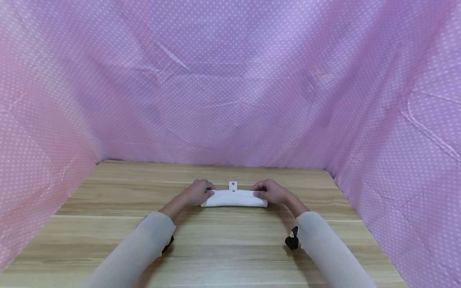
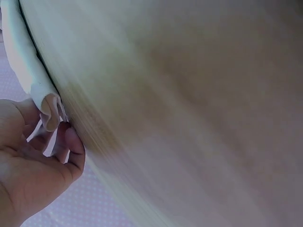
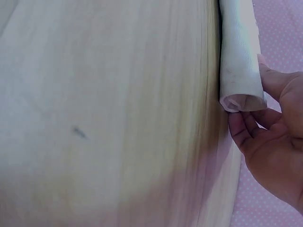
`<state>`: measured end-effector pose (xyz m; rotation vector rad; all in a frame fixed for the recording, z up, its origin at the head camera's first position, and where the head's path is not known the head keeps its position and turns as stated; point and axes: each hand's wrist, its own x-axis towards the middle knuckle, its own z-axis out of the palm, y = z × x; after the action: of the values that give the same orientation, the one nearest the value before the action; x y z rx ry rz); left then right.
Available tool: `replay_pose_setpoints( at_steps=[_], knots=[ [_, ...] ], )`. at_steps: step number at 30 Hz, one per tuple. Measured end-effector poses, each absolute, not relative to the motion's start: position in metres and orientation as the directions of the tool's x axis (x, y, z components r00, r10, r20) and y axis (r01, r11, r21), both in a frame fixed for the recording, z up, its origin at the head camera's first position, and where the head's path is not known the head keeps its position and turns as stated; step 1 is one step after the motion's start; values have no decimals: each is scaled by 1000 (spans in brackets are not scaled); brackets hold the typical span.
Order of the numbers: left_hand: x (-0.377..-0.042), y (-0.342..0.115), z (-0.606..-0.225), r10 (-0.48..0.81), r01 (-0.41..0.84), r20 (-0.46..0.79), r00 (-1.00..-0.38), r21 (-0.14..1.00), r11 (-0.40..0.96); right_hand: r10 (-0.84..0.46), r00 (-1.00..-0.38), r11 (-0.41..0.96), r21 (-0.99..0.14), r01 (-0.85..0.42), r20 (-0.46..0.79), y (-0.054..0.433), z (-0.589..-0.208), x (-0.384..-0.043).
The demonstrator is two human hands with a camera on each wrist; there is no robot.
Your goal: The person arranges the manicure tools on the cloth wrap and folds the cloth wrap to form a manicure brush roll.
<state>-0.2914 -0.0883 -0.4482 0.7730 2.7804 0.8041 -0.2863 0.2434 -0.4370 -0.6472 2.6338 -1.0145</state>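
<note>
A white fabric roll [image 1: 234,198] lies across the wooden table, with a short white tab [image 1: 233,185] bearing metal snaps at its far side. At its left end, my left hand [image 1: 198,193] holds the cloth between thumb and fingers. My right hand [image 1: 272,193] grips the opposite end in the same way. Seen in the left wrist view, the open end of the roll [image 2: 47,101] shows loose inner folds beside the fingers. In the right wrist view the end [image 3: 241,71] looks like a rounder tube, with fingertips just under it.
The wooden table [image 1: 230,248] stretches out around both arms. Pink polka-dot cloth [image 1: 230,100] hangs behind it and along both sides. Dark wrist devices [image 1: 292,239] sit at the sleeves.
</note>
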Motion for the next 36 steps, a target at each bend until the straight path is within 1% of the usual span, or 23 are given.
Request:
replay_pose_setpoints(
  at_steps=[5,8,12,16,23,29,33,36],
  knots=[
    [-293,-86,-449,502,394,-58,-863,544,741,-484,-872,658,-688,-307,-74,244,-437,-288],
    [-295,-85,-447,503,369,-87,-860,575,730,-478,-874,664,-687,-296,-86,245,-437,-288],
    [-295,-85,-445,551,367,-88,-830,659,657,-463,-878,671,-695,-258,-120,246,-434,-289],
    [-296,-81,-449,595,382,-68,-801,707,596,-454,-878,670,-707,-226,-151,247,-433,-289],
    [-298,-66,-453,589,424,-30,-808,665,615,-467,-863,657,-729,-195,-190,250,-433,-293],
    [-297,-63,-451,555,389,-60,-830,651,652,-485,-848,640,-747,-178,-213,251,-432,-294],
    [-297,-63,-449,547,378,-68,-834,652,658,-480,-848,653,-737,-175,-224,249,-430,-294],
    [-296,-64,-450,554,386,-66,-830,650,655,-482,-847,677,-709,-197,-224,245,-428,-293]
  ],
)
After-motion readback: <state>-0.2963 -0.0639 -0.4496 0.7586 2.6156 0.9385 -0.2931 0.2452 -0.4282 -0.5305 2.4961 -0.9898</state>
